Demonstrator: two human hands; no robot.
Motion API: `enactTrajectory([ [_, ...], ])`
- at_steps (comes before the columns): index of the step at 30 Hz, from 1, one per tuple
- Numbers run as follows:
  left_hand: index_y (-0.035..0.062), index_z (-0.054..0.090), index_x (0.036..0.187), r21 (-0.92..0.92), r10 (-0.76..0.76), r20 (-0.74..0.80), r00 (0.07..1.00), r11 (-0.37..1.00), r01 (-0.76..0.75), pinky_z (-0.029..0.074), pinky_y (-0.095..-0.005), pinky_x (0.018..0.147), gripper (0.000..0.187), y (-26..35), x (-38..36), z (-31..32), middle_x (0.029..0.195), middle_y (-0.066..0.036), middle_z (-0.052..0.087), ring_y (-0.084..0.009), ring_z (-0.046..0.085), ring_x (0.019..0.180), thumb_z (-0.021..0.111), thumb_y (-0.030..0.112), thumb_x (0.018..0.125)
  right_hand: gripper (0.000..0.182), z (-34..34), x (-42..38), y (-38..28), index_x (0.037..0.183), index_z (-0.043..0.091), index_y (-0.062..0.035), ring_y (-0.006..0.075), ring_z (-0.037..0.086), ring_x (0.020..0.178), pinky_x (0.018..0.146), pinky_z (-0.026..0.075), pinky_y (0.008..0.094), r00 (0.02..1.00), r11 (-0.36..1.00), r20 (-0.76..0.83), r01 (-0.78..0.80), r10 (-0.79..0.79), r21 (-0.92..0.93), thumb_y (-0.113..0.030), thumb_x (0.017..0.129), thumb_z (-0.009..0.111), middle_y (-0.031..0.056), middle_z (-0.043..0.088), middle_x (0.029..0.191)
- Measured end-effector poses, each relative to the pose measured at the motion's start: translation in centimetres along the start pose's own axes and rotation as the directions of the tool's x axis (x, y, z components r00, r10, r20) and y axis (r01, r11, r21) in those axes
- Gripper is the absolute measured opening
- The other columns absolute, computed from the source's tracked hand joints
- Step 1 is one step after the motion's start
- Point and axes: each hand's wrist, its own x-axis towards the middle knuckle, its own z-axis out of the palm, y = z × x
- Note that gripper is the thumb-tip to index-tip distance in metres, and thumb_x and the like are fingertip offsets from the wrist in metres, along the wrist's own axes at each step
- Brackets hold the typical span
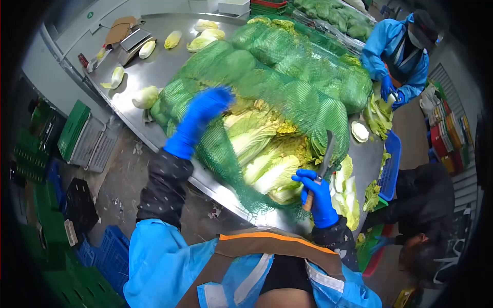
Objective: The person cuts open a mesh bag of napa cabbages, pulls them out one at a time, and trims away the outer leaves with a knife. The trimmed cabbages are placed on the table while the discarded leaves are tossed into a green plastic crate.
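Note:
My right hand (322, 201), in a blue glove, is closed around the handle of a knife (326, 155) whose blade points up and away from me. Just left of it lie several napa cabbages (277, 179), pale with yellowed outer leaves, showing through the opening of a green mesh bag (200, 145). My left hand (203, 115), also gloved in blue, is over the left side of the bag by its opening. Motion smears its fingers, so whether they grip the mesh cannot be made out.
Full mesh bags (303, 66) cover the middle of the metal table (159, 66). Trimmed cabbages (173, 39) and a scale (135, 39) sit at the far left. A person in blue (385, 46) handles cabbage at right; another person (421, 205) bends near a blue basket (392, 164). Crates (105, 251) stand left.

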Motion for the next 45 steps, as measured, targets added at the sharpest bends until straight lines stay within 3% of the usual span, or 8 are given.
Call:
enactTrajectory([
  [5,0.0057,0.064,0.093,0.579,-0.377,0.285,0.881,0.800,0.155,0.048,-0.0320,0.070,0.023,6.5,-6.1,10.8,0.083,-0.012,0.064,-0.0225,0.062,0.073,0.063,0.025,0.080,0.036,5.0,4.5,0.8,0.113,0.053,0.0002,0.0132,0.058,0.070,0.062,0.045,0.0228,0.995,0.999,0.099,-0.005,0.009,-0.048,-0.024,0.087,0.053,0.0118,0.059,0.107],
  [11,0.0086,0.062,0.099,0.844,-0.699,-0.266,0.664,0.164,0.510,0.048,-0.0385,0.070,0.030,1.3,-14.0,2.1,0.086,-0.018,0.062,-0.0322,0.060,0.076,0.052,0.028,0.078,0.050,7.8,7.0,4.9,0.125,0.041,0.0021,0.0228,0.058,0.099,0.081,0.047,0.0329,0.995,0.998,0.075,-0.070,0.070,-0.001,-0.027,0.086,0.055,0.0131,0.054,0.114],
  [14,0.0062,0.057,0.110,0.502,-0.166,-0.563,0.810,0.710,0.494,0.047,-0.0390,0.076,0.039,0.6,-12.0,4.1,0.100,-0.021,0.059,-0.0316,0.059,0.091,0.049,0.028,0.078,0.052,8.2,7.5,6.4,0.125,0.040,0.0029,0.0219,0.058,0.094,0.080,0.047,0.0330,0.994,0.987,0.052,-0.105,0.100,0.119,-0.023,0.084,0.059,0.0110,0.054,0.107],
  [17,-0.0031,0.044,0.122,0.375,-0.462,-0.502,0.731,0.645,0.665,0.041,-0.0373,0.089,0.062,-2.1,-10.5,3.5,0.119,-0.025,0.050,-0.0317,0.050,0.109,0.055,0.039,0.077,0.044,8.9,8.2,6.6,0.118,0.047,0.0004,0.0185,0.057,0.088,0.077,0.047,0.0305,0.993,0.963,0.070,-0.105,0.091,0.247,-0.023,0.084,0.061,0.0064,0.056,0.098],
  [24,-0.0036,0.058,0.090,0.304,-0.160,-0.666,0.729,0.834,0.461,0.047,-0.0354,0.066,0.049,-1.6,-10.4,7.9,0.086,-0.013,0.063,-0.0189,0.058,0.075,0.079,0.033,0.064,0.030,7.9,9.0,7.8,0.101,0.054,-0.0059,0.0165,0.058,0.083,0.077,0.050,0.0281,0.989,0.966,0.027,-0.148,0.146,0.212,-0.033,0.088,0.055,0.0042,0.058,0.089],
  [27,0.0025,0.045,0.124,-0.516,-0.708,-0.037,0.706,0.618,0.593,0.048,-0.0317,0.075,0.054,3.2,-11.0,9.4,0.115,-0.010,0.055,-0.0146,0.055,0.098,0.065,0.030,0.081,0.032,4.6,8.1,8.8,0.106,0.055,-0.0025,0.0153,0.058,0.083,0.074,0.047,0.0285,0.980,0.897,0.111,-0.198,0.167,0.396,-0.028,0.086,0.059,0.0061,0.061,0.093],
  [41,-0.0004,0.042,0.125,-0.328,-0.387,0.308,0.869,0.814,0.479,0.037,-0.0321,0.097,0.058,1.0,-13.2,35.7,0.124,-0.011,0.049,-0.0180,0.046,0.113,0.069,0.019,0.078,0.037,-14.6,-9.5,-5.5,0.113,0.055,0.0016,0.0136,0.055,0.097,0.088,0.042,0.0289,0.860,0.808,-0.089,0.431,-0.502,-0.401,-0.003,0.077,0.064,0.0074,0.060,0.106],
  [45,-0.0002,0.046,0.124,0.315,-0.747,0.537,0.391,0.608,0.729,0.037,-0.0325,0.097,0.064,4.1,-10.2,43.0,0.122,-0.013,0.052,-0.0200,0.048,0.112,0.065,0.040,0.078,0.029,-23.0,-11.1,-3.4,0.101,0.064,-0.0038,0.0131,0.057,0.080,0.075,0.045,0.0251,0.759,0.633,-0.101,0.452,-0.643,-0.628,0.003,0.073,0.063,0.0045,0.062,0.092],
])
